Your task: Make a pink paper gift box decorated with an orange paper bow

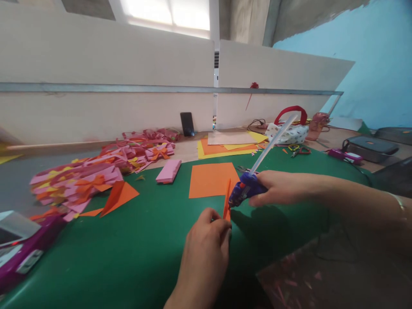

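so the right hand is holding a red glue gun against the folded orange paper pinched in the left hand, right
Not quite: the glue gun is blue, not red. The head view shows the right hand holding it with its tip at the folded orange paper, which the left hand pinches upright over the green mat.
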The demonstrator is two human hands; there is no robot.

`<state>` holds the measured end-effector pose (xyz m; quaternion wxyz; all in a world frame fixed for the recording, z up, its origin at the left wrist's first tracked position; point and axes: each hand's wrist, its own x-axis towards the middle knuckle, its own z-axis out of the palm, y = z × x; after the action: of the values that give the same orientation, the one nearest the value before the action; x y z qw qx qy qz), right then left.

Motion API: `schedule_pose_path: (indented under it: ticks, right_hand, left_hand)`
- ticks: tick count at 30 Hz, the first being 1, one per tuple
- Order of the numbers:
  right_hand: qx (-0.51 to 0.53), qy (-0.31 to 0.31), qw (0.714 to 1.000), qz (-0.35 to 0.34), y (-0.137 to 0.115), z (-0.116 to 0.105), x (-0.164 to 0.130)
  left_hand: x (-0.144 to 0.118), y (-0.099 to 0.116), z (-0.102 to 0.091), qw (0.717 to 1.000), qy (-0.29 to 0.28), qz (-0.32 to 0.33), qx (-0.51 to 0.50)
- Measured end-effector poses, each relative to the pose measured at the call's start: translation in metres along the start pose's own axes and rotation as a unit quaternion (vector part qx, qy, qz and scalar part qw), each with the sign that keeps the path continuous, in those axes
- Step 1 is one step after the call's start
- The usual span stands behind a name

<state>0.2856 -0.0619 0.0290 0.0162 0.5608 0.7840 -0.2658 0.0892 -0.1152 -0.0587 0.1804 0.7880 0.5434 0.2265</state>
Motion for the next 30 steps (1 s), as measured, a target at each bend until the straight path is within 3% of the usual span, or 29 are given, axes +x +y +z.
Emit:
schedule_pose_path:
  ticks: [8, 21, 30]
  right_hand:
    - [0.014, 0.009, 1.0, 0.012, 0.007, -0.006, 0.013]
    - [0.033, -0.048, 0.998, -0.008, -0.008, 0.003, -0.011]
    - [0.059, -0.095, 0.993, -0.028, -0.018, 0.01, -0.021]
  left_hand:
    - [-0.011, -0.003, -0.002, 1.0, 0.009, 0.015, 0.01]
    - [-0.015, 0.0, -0.011, 0.999, -0.023, 0.03, -0.006]
    - [-0.014, -0.002, -0.008, 1.0, -0.011, -0.015, -0.013]
